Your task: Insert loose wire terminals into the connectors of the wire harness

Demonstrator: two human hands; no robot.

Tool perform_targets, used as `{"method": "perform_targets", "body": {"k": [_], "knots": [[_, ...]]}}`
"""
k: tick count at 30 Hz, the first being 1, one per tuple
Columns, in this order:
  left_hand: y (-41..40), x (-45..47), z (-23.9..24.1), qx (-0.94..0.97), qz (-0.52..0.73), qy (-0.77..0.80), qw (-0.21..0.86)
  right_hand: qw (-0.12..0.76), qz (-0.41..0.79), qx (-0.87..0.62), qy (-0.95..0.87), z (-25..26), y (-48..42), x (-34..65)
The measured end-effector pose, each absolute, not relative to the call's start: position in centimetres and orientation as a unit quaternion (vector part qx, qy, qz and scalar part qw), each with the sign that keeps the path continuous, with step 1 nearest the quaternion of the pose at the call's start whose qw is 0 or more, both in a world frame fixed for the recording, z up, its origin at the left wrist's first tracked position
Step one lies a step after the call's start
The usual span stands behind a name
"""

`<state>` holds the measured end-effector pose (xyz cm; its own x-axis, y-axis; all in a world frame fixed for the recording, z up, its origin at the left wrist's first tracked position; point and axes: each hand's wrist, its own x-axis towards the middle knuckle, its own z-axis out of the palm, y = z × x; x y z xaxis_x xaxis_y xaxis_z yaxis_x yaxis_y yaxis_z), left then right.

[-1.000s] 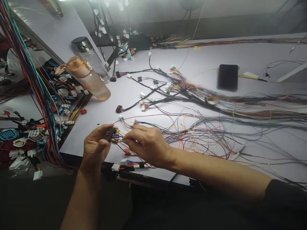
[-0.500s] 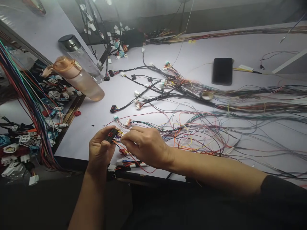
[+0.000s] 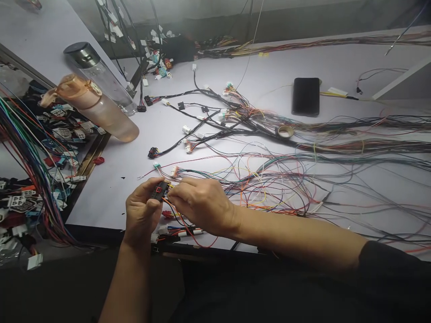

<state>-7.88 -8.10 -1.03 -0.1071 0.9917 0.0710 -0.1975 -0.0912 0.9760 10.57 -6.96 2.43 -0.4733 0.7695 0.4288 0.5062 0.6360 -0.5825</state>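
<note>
A black wire connector (image 3: 158,190) with a small red rectangle on its face is gripped between the thumb and fingers of my left hand (image 3: 139,204). Yellow, orange and other wires come out of its right side. Close against that side, my right hand (image 3: 202,202) is pinched at the wires; its fingertips face away from me, so the exact wire in them is hidden. Just beyond both hands lie a small teal connector (image 3: 156,166) and an orange-and-white connector (image 3: 174,171) with wires attached.
A taped wire harness (image 3: 249,125) spreads across the white table, with a tape roll (image 3: 284,131) on it. Two bottles, one peach (image 3: 104,114) and one clear (image 3: 111,80), stand at left. A black phone-like slab (image 3: 305,96) lies right. Loose connectors (image 3: 20,197) fill the left side.
The view has shifted slightly, so the table things appear a little further left. Both hands keep their hold at the connector, with my right fingers slightly closer to it.
</note>
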Motion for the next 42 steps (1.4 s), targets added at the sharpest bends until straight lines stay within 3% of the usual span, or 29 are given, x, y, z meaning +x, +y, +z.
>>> {"method": "perform_targets", "body": {"k": [17, 30, 42], "knots": [[-8.2, -8.1, -2.8, 0.419, 0.585, 0.471, 0.511, 0.273, 0.211, -0.370, -0.863, 1.5, -6.8, 10.1], [-8.3, -8.5, -3.0, 0.425, 0.578, 0.465, 0.518, 0.307, 0.212, -0.371, -0.850, 0.8, -6.8, 10.7], [-8.2, -8.6, -3.2, 0.452, 0.561, 0.456, 0.522, 0.286, 0.206, -0.381, -0.855, 0.8, -6.8, 10.3]]}}
